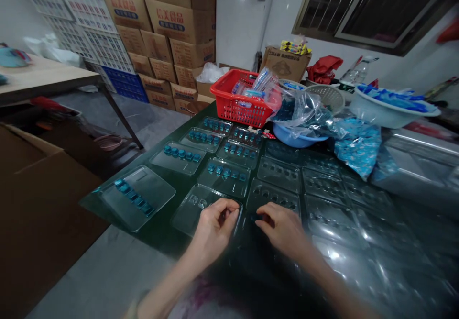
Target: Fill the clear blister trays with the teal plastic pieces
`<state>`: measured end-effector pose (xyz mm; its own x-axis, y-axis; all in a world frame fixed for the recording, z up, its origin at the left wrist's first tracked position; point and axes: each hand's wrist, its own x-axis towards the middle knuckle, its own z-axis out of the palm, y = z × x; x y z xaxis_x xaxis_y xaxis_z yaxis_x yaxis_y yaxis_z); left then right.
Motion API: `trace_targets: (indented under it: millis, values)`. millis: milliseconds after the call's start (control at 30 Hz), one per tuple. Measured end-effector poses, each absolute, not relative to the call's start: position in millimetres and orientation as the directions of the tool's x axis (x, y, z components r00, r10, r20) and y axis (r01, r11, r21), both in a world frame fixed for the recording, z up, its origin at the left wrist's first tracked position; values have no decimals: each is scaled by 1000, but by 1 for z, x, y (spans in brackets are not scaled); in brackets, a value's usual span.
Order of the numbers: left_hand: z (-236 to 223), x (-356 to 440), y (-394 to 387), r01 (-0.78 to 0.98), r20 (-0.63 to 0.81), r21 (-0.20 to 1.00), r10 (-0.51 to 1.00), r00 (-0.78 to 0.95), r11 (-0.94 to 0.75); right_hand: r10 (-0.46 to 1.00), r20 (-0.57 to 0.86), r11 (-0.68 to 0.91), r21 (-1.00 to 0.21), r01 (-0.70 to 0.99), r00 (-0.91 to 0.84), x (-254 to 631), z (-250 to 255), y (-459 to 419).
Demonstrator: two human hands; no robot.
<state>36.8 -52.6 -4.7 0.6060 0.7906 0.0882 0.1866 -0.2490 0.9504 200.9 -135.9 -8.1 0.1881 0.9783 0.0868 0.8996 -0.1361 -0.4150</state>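
Note:
My left hand (217,225) is closed in a pinch over the right side of a clear plastic tray (190,209); anything between its fingertips is hidden. That tray has moulded hollows and no blue pieces visible in them. To its right, my right hand (283,228) pinches a small dark blue piece (255,217), whose exact kind is too small and dim to tell. Farther off, a clear tray (236,187) carries a row of several shiny blue cube-like pieces (226,172). Another filled tray (158,197) lies at the table's left corner.
Several clear trays with hollows (279,173) cover the right of the dark green table (150,237). A red basket (244,111), a blue bowl (299,139) with plastic bags, and a pale basin (394,113) stand behind. Cardboard boxes (175,17) are stacked at the wall.

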Motion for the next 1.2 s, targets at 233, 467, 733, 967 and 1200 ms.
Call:
trace_targets:
  millis: [233,467,733,967,1200]
  values:
    - [-10,40,-55,233,106,913,746,658,-335,976,56,-193,-218,957,210,186,-19,-128]
    - [-1,42,-58,179,15,965,723,691,-191,978,-4,-118,-836,536,209,194,-8,-129]
    - [0,40,-63,169,112,952,804,584,-255,936,-29,-90,-983,160,350,176,-3,-123]
    - [-3,37,-62,53,-23,999,817,576,-9,923,47,-51,-969,244,382,166,1,-122]
    - [-5,34,-59,-44,-161,971,782,602,234,933,5,-93,-963,253,361,163,-2,-118]
